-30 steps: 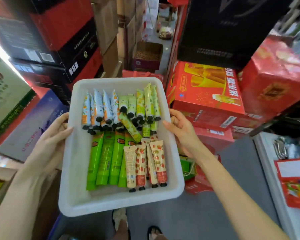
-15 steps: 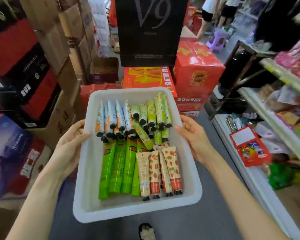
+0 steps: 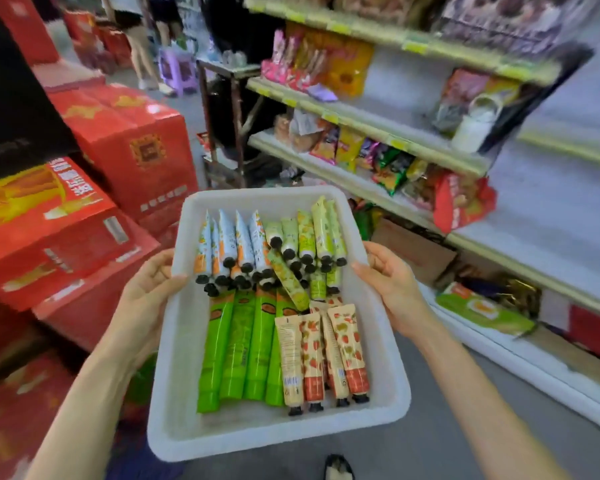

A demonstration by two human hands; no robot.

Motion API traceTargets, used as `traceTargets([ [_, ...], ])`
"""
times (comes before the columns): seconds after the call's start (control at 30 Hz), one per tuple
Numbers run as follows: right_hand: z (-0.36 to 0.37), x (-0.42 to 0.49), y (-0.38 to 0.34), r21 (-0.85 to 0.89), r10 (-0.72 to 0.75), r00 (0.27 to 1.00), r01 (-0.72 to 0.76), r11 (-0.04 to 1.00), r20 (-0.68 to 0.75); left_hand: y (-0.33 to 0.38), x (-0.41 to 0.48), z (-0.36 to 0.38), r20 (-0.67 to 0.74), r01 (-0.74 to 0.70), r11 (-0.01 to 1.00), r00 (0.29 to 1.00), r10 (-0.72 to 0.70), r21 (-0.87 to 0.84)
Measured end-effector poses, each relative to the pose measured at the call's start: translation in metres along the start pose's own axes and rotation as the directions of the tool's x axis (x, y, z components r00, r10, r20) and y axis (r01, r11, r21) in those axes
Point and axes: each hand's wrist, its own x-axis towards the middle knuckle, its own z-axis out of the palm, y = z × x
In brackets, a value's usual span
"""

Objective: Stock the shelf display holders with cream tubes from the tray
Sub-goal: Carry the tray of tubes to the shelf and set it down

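Soft plastic cream tubes (image 3: 257, 341) lie packed in a shallow white plastic tray (image 3: 257, 441) at centre. In it, black-capped pale blue tubes (image 3: 227, 240) sit at 12 o'clock and long bright green tubes (image 3: 236, 348) at 7. The left hand (image 3: 149, 292) grips its 9 o'clock rim and the right hand (image 3: 392, 282) its 3 o'clock rim, thumbs curled over. Stocked metal shelves (image 3: 378, 128) stand at 2 o'clock, red cardboard cartons (image 3: 132, 143) at 10.

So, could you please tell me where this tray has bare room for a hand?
The tray is bare along its left wall beside the green tubes, and along its near wall below the strawberry tubes. The middle, where caps overlap, is crowded.
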Motion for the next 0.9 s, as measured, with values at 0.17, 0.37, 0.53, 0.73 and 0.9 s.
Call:
traceTargets([
  [0.17,-0.115,-0.032,-0.003,-0.029,-0.005,0.967,-0.003,1.000,-0.256,-0.014,0.017,0.130,0.194,0.008,1.000,0.981,-0.014,0.028],
  [0.37,-0.259,-0.071,-0.007,0.002,0.009,0.891,-0.009,1.000,-0.454,-0.042,0.017,0.295,0.361,0.055,0.998,0.930,-0.066,0.041],
  [0.53,-0.358,-0.103,-0.013,0.025,0.022,0.803,-0.009,1.000,-0.596,-0.063,0.008,0.417,0.478,0.096,0.994,0.871,-0.113,0.060],
  [0.73,-0.444,-0.114,-0.021,0.048,0.060,0.693,-0.037,0.998,-0.718,-0.079,0.025,0.533,0.563,0.108,0.989,0.813,-0.147,0.102],
  [0.9,-0.499,-0.091,-0.026,0.047,0.048,0.627,-0.018,0.999,-0.777,-0.084,0.063,0.614,0.636,0.096,0.990,0.759,-0.141,0.106],
])
